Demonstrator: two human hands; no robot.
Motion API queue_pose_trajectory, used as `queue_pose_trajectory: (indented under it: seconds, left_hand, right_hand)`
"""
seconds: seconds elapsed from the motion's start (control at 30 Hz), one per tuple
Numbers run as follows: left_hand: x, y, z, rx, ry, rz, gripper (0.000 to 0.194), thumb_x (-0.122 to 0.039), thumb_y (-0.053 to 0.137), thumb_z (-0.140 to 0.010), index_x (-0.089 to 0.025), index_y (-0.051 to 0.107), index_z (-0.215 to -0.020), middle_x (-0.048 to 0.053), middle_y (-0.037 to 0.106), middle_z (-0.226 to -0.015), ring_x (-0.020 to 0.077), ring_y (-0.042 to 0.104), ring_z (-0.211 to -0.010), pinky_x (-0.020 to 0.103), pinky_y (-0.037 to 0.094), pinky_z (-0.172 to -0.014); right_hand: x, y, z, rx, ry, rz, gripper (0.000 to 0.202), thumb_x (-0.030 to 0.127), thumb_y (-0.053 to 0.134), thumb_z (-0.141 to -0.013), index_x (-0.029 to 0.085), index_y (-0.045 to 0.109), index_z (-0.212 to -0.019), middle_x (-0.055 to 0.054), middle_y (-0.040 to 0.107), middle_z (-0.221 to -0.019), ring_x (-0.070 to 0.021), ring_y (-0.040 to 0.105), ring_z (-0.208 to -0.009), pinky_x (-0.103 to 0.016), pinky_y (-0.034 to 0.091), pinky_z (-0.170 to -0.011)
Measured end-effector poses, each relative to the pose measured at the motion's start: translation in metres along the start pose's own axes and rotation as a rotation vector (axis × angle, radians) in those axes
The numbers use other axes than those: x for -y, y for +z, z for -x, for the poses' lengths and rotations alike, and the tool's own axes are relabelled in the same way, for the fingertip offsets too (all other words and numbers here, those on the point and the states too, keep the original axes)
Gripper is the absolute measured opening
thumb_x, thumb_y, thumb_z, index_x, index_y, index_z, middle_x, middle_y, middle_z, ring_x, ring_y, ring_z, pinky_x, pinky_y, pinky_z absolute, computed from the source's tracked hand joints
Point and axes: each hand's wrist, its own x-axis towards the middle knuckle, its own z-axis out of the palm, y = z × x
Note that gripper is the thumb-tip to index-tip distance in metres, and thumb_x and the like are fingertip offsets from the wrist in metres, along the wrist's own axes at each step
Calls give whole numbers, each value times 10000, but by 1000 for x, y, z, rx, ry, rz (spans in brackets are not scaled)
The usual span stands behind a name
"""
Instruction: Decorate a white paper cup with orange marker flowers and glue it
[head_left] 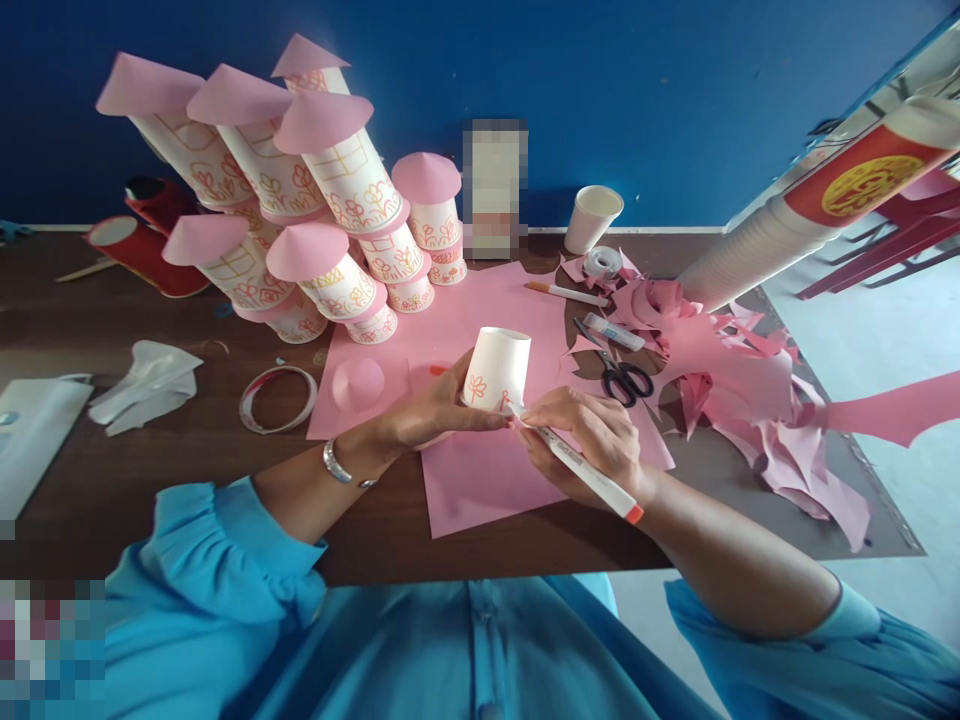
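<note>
Your left hand (435, 405) has its fingers clamped around the white paper cup (499, 360), which sits slightly tilted in front of you, over the pink paper (480, 490) on the tabletop (360, 545). Your right hand (589, 435) has its fingers closed on a white marker (589, 472) with an orange end, its tip at the cup's lower edge, near an orange flower drawing. Black-handled scissors (626, 382) lie beyond your right hand, beside pink scraps (787, 430); decorated cup towers (349, 180) with pink cone tops stand to the left.
</note>
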Motion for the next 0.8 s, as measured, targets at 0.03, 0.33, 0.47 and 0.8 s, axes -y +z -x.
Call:
queue_pose_trajectory:
  seconds: [0.03,0.33,0.47,0.8]
  left_hand:
    - [0,0,0,0,-2,2,701,-294,897,-736,-234,492,-1306,58,664,-1105,233,664,-1000,385,535,-865]
    - [6,-3,-1,-11,10,-11,732,-280,906,-721,-235,500,-1328,47,660,-1073,216,645,-968,369,524,-831]
    - [7,-5,-1,-9,-1,-41,764,-291,909,-718,-238,491,-1354,45,646,-1080,215,633,-977,361,523,-833]
    - [6,-8,-1,30,24,-158,744,-315,895,-740,-244,486,-1358,48,616,-1106,203,598,-982,321,512,-805]
  right_hand:
    - [0,0,0,5,0,-3,131,118,656,-948,211,583,-1004,6,690,-749,-133,697,-647,-248,556,-574]
    - [0,0,-2,25,-9,-22,152,98,657,-936,209,580,-1006,5,691,-745,-141,699,-641,-251,553,-571]
    - [0,0,-4,34,-19,-9,155,94,649,-938,212,572,-1005,6,698,-748,-140,697,-636,-251,550,-571]
    - [0,-2,-5,29,-27,-13,150,100,650,-937,207,578,-1013,-4,717,-762,-148,717,-645,-254,570,-571]
